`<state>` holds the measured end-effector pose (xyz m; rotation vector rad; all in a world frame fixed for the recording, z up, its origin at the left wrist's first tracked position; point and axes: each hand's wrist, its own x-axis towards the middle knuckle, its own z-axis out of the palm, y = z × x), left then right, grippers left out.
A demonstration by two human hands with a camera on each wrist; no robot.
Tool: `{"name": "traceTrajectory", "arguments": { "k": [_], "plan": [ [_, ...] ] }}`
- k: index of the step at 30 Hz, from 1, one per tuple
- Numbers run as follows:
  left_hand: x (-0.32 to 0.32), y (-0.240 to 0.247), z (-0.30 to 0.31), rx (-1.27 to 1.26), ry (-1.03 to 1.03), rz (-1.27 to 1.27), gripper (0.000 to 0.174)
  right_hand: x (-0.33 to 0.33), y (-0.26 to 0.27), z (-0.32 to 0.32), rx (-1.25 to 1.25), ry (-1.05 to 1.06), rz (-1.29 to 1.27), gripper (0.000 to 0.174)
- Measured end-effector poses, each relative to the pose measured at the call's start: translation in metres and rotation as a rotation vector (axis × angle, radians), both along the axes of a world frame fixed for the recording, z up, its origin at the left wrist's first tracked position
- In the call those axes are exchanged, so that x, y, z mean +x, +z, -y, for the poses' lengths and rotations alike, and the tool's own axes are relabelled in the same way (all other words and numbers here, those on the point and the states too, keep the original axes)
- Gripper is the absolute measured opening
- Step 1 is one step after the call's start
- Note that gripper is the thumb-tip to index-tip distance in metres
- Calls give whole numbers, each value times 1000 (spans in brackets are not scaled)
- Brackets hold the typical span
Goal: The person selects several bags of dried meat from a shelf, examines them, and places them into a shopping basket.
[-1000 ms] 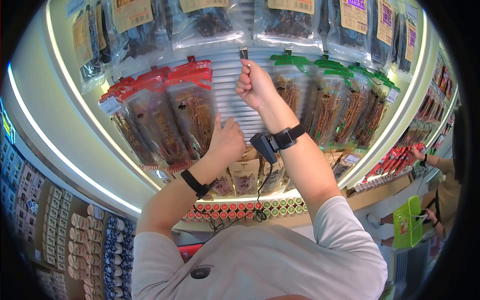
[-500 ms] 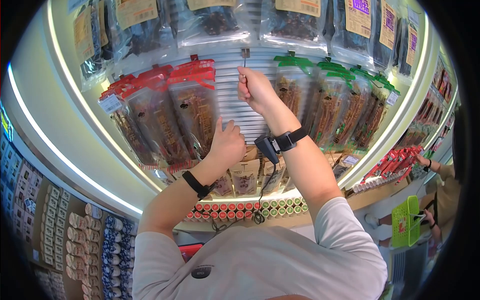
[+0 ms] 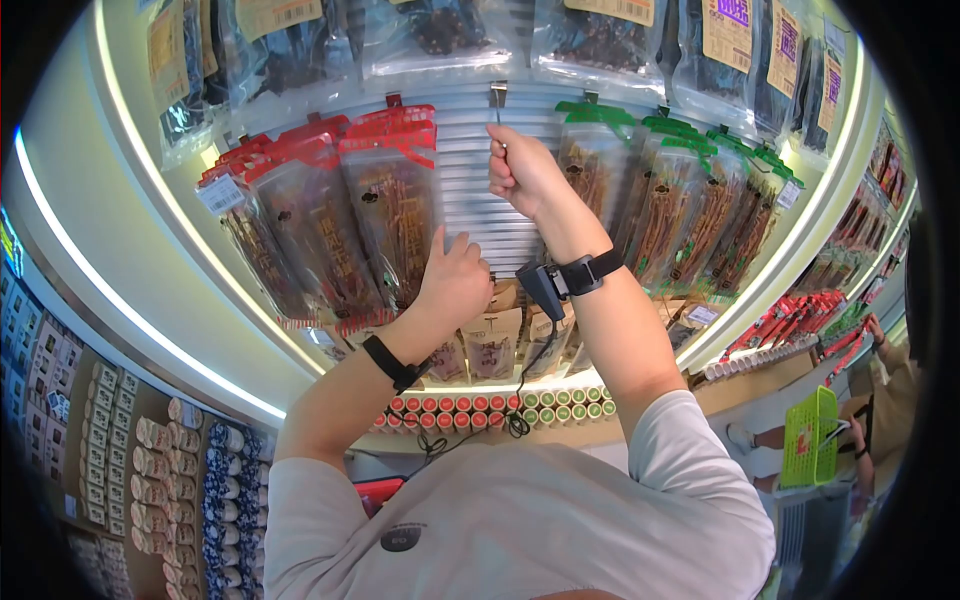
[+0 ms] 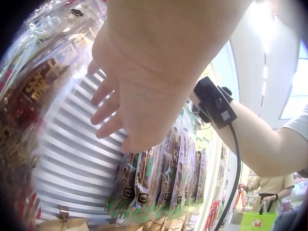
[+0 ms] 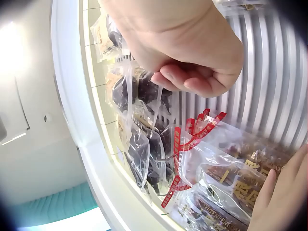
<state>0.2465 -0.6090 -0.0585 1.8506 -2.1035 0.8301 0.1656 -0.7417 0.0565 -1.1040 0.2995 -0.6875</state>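
In the head view my right hand (image 3: 527, 172), fingers curled, grips the thin rod of a metal display hook (image 3: 498, 94) on the slatted wall panel (image 3: 478, 190). The right wrist view shows that hand's fingers folded into the palm, with the rod hidden. Lower and to the left is my left hand (image 3: 455, 280), fingers spread and nothing in them, in front of the slats. It lies beside a bag of brown snack sticks with a red top (image 3: 393, 200). Green-topped bags (image 3: 590, 165) hang to the right of my right hand.
Large clear bags of dark dried food (image 3: 440, 40) hang above. Paper pouches (image 3: 492, 350) and rows of red-lidded and green-lidded cups (image 3: 480, 404) stand below. A cable (image 3: 530, 375) hangs from the right wrist camera. At right, a person with a green basket (image 3: 810, 440) reaches toward a shelf.
My right hand has slid a little down the rod, away from the hook's base, so more metal shows. My left hand stays about where it was. The person at right has shifted their arm.
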Motion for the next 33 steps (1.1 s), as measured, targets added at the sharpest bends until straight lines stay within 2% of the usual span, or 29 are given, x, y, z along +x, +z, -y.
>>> {"name": "traceTrajectory", "arguments": {
  "k": [2, 6, 8, 11, 17, 19, 22, 28, 33],
  "plan": [
    [0, -2, 0, 1, 0, -9, 28, -1, -6, 1, -113, -37, -17, 34],
    [0, -4, -1, -21, -6, 0, 24, -6, -10, 2, -93, -29, -47, 34],
    [-1, -2, -2, 10, 2, -14, 26, -13, -2, 6, 57, 55, 14, 35],
    [-3, 3, -3, 45, 4, -29, 28, -20, 18, 11, 142, 112, 62, 35],
    [-8, 0, 1, 43, -23, -49, 28, -28, 41, 14, 266, 116, 127, 39],
    [-11, 0, 1, 47, -29, -54, 28, -28, 45, 19, 427, 214, 185, 39],
    [-21, 3, -2, 62, -35, -51, 28, -27, 52, 19, 434, 210, 215, 37],
    [-35, 13, -9, 42, -106, -91, 29, -13, 39, 17, 141, 98, 147, 29],
    [-45, 10, -18, 58, -153, -94, 29, -7, 24, 16, 4, 178, 12, 29]
  ]
}}
